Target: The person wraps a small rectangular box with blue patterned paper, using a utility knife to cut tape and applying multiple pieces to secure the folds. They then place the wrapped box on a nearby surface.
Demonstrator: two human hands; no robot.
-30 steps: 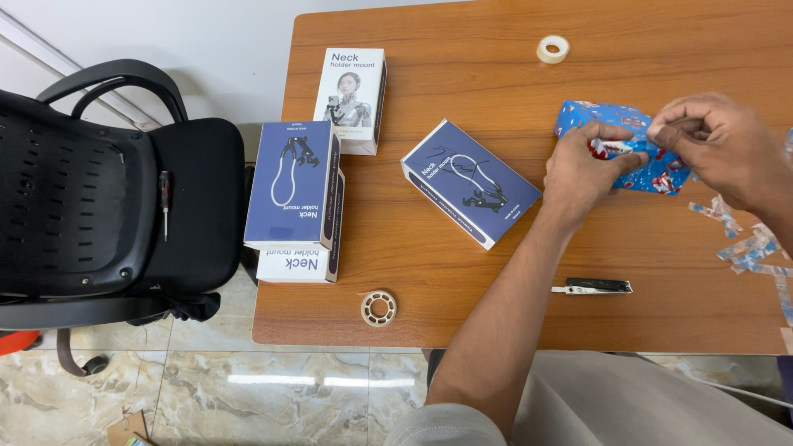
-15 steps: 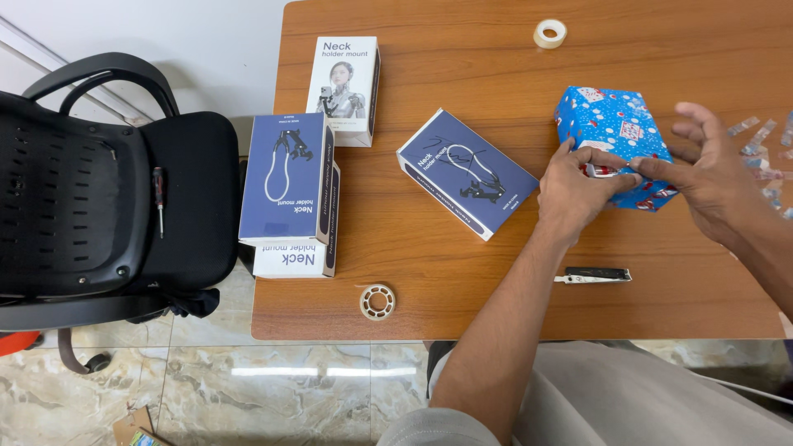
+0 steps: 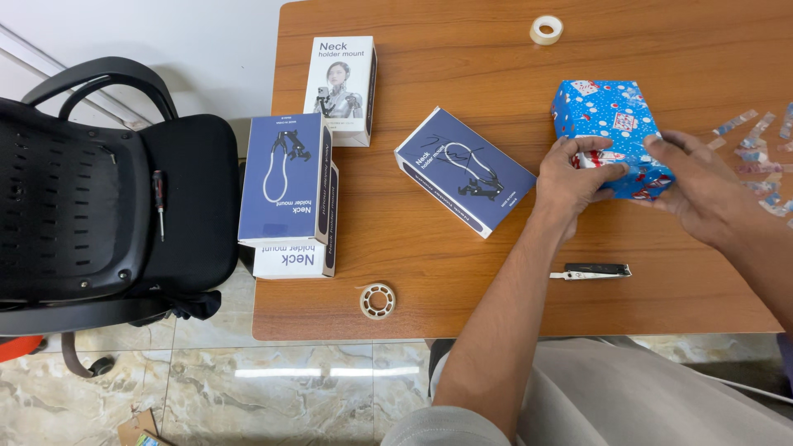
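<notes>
Your left hand [image 3: 570,177] presses against the near end of the gift-wrapped box [image 3: 607,116], fingers curled and thumb laid flat along the folded paper flap. Your right hand [image 3: 694,186] meets the same end from three o'clock, fingers spread loosely and the fingertips resting on the corner of the wrapping; neither hand closes fully around the box, both only pin its paper. The box, covered in blue patterned paper, sits on the wooden table [image 3: 462,264] at about two o'clock from the table's middle, its far end pointing toward twelve.

At nine o'clock from your left hand, just beside it but apart, lies a dark blue product box [image 3: 464,169], turned at an angle. Further toward nine o'clock, a second dark blue box [image 3: 282,177] is stacked on a white box [image 3: 293,260] at the table's edge, partly overhanging it. At eleven o'clock from the angled box lies a white box with a figure printed on it [image 3: 341,83].

At twelve o'clock from the wrapped box, well apart, sits a roll of clear tape [image 3: 547,30]. At six o'clock from your left hand lies a small black cutter [image 3: 593,271]. An empty tape core [image 3: 377,301] lies near the front edge at seven o'clock. Scraps of wrapping paper [image 3: 756,140] are scattered at three o'clock. A black office chair [image 3: 107,190] stands left of the table, with a screwdriver [image 3: 155,202] lying on its seat.
</notes>
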